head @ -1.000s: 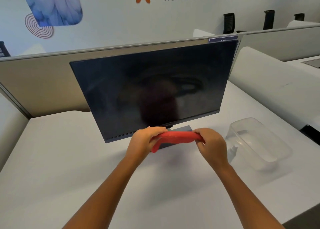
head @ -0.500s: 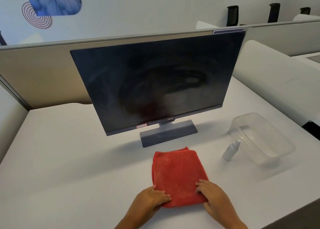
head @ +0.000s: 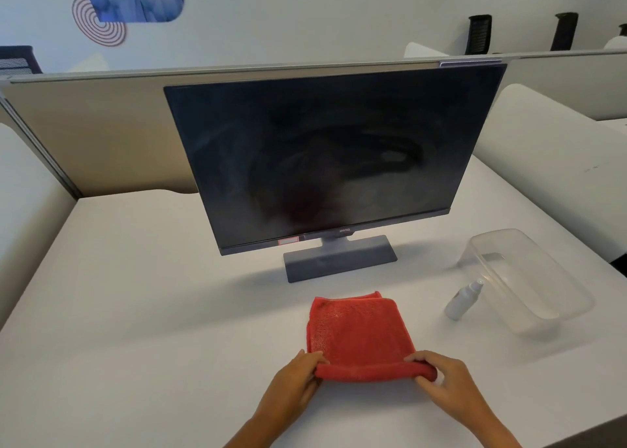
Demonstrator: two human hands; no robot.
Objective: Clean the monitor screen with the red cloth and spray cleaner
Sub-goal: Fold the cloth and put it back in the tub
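The red cloth (head: 358, 332) lies flat on the white table (head: 142, 311), near the monitor (head: 325, 162). The left hand (head: 298, 378) and right hand (head: 444, 381) each pinch a near corner, fingers clamped on the rolled edge. Folding well probably means lifting both corners evenly. The spray bottle (head: 463, 300) stands to the right, just beside a clear tub (head: 529, 278). Office partitions stand behind.

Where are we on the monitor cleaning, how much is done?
Looks done: nothing certain; the dark monitor screen shows smudgy reflections. In hand: left hand and right hand pinch the folded red cloth on the white desk. Left: the small white spray bottle stands untouched.
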